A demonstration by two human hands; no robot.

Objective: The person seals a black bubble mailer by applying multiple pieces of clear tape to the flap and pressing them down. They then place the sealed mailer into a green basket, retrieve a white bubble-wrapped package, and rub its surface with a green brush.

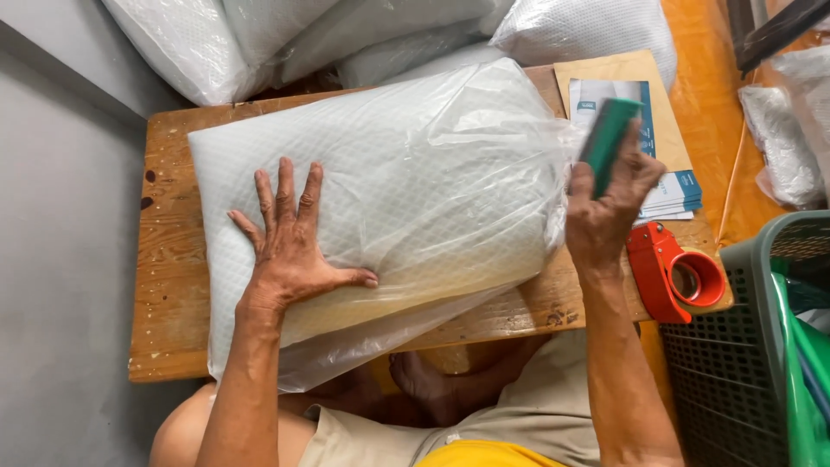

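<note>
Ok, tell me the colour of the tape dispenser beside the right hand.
Red; the tape dispenser shows clearly in the head view.

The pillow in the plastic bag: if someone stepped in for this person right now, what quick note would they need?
Left hand: flat, fingers spread, pressing on the bagged white pillow lying on the wooden board.
Right hand: gripping a green flat tool at the bag's loose right end.
Nearby: red tape dispenser on the board's right edge, printed leaflets behind it.
Done: pillow is inside the bag.
Left: bag end looks unsealed.
</note>
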